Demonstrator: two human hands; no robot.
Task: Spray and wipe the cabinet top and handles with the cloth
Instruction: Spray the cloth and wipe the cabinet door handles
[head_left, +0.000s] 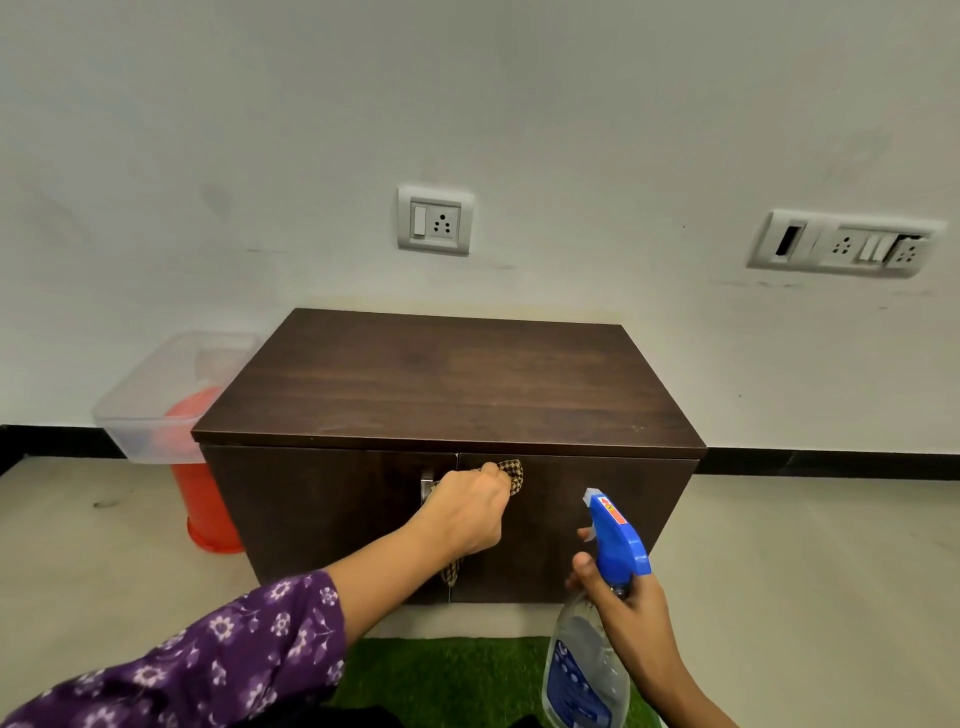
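A person's left hand (470, 512) is closed around a checked cloth (511, 474) and presses it against the front of a dark wood cabinet (447, 384), right at the seam where the two doors meet, just under the overhanging front edge of the top. The right hand (626, 605) grips a spray bottle (587, 660) by its neck, blue nozzle pointed at the right-hand door, one finger at the trigger.

The cabinet stands against a pale wall (260, 130), its back edge touching or nearly touching it. The top is bare from edge to edge. Open floor (810, 545) stretches to the right of the cabinet; on the left, a clear tub (150, 395) resting on a red bin (205, 504) sits just beside the cabinet's side. A green mat (452, 675) lies in front, below the doors. Two socket plates (435, 220) are on the wall above.

Only a sliver of a metal handle (426, 488) shows left of the hand; any handle on the right door is covered by hand and cloth. A tail of cloth hangs below the wrist. The bottle's base and both forearms are cut off by the lower frame edge, the left in a purple flowered sleeve (208, 654).
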